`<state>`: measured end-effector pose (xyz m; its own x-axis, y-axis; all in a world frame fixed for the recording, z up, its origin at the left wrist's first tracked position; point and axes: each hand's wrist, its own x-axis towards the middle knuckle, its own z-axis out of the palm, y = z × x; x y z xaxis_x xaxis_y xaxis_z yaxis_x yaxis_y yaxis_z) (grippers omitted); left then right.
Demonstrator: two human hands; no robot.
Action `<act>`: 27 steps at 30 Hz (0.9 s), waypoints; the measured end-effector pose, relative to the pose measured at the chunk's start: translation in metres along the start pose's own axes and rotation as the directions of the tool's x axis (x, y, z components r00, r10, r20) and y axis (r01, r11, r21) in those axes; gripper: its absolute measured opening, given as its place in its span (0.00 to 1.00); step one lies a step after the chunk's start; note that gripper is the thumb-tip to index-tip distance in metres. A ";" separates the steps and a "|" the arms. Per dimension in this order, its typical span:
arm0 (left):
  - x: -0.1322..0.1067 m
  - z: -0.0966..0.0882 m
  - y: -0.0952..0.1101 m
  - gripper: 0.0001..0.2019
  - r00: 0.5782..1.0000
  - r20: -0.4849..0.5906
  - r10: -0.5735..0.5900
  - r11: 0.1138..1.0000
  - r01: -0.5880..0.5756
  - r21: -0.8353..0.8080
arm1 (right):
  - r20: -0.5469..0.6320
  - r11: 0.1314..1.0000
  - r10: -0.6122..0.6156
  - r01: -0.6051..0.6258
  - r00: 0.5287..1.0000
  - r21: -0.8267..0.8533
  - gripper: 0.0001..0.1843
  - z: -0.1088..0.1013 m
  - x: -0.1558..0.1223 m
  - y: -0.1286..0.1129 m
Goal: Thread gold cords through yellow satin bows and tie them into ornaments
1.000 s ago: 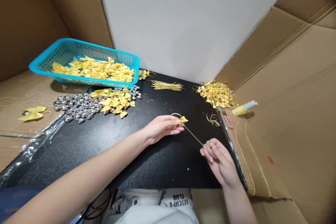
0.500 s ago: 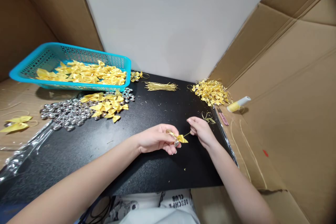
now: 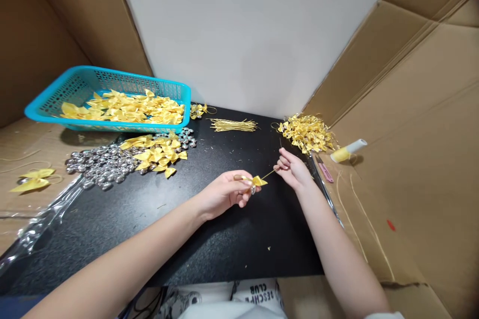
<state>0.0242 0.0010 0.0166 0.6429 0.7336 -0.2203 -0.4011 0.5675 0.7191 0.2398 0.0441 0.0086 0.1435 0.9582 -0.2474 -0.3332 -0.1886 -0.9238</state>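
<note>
My left hand (image 3: pixel 224 193) is closed in a pinch on a small yellow ribbon bow (image 3: pixel 258 181) with a silver bell under it, over the middle of the black table (image 3: pixel 224 239). A thin gold cord (image 3: pixel 269 174) runs from the bow up to my right hand (image 3: pixel 294 168), whose fingertips are pinched shut on its end. Both hands hover just above the tabletop, a little apart from each other.
A teal basket (image 3: pixel 48 102) of yellow bows sits at the back left, with loose yellow bows (image 3: pixel 157 149) and silver bells (image 3: pixel 101 167) before it. Cut gold cords (image 3: pixel 234 125) lie at the back; finished bows (image 3: pixel 307 133), a yellow thread spool (image 3: pixel 346 150) and a pink cutter (image 3: pixel 325 169) sit right. Cardboard walls enclose the table.
My right hand moved from below the bow up to its right, pulling the gold cord taut. My left hand kept its pinch on the bow and drifted slightly.
</note>
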 end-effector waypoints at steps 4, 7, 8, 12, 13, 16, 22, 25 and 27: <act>0.002 0.001 0.003 0.12 0.994 -0.102 0.029 0.999 -0.034 -0.042 | -0.063 0.996 -0.092 0.090 0.994 -0.028 0.22 -0.007 -0.007 -0.005; 0.003 0.002 0.004 0.10 0.990 -0.136 0.042 0.999 -0.045 -0.020 | -0.129 0.973 -0.231 0.228 0.964 -0.039 0.19 -0.001 -0.025 -0.003; 0.003 0.003 0.003 0.10 0.987 -0.149 0.056 0.998 -0.057 -0.007 | -0.134 0.959 -0.283 0.278 0.950 -0.057 0.18 0.003 -0.034 -0.001; 0.003 0.005 0.002 0.09 0.967 -0.226 0.121 0.992 -0.113 0.048 | 0.081 0.815 -0.453 0.449 0.888 -0.367 0.09 0.022 -0.073 0.013; 0.003 0.006 0.001 0.09 0.962 -0.240 0.128 0.991 -0.118 0.055 | 0.147 0.775 -0.458 0.475 0.877 -0.416 0.07 0.025 -0.081 0.016; 0.004 0.005 0.000 0.09 0.955 -0.271 0.122 0.993 -0.115 0.042 | 0.232 0.713 -0.467 0.518 0.853 -0.473 0.06 0.031 -0.092 0.023; 0.004 0.004 -0.002 0.09 0.953 -0.291 0.090 0.995 -0.095 -0.003 | 0.202 0.661 -0.518 0.539 0.831 -0.521 0.05 0.028 -0.087 0.026; 0.004 0.005 -0.003 0.09 0.955 -0.283 0.088 0.995 -0.095 -0.013 | 0.196 0.648 -0.531 0.544 0.824 -0.533 0.06 0.026 -0.085 0.028; 0.004 0.005 -0.003 0.09 0.954 -0.286 0.090 0.995 -0.098 -0.014 | 0.200 0.643 -0.538 0.552 0.819 -0.532 0.06 0.026 -0.085 0.029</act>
<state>0.0313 -0.0001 0.0166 0.3903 0.8579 -0.3343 -0.4709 0.4980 0.7282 0.1941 -0.0375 0.0106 0.1104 0.9293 0.3525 0.3604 0.2931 -0.8855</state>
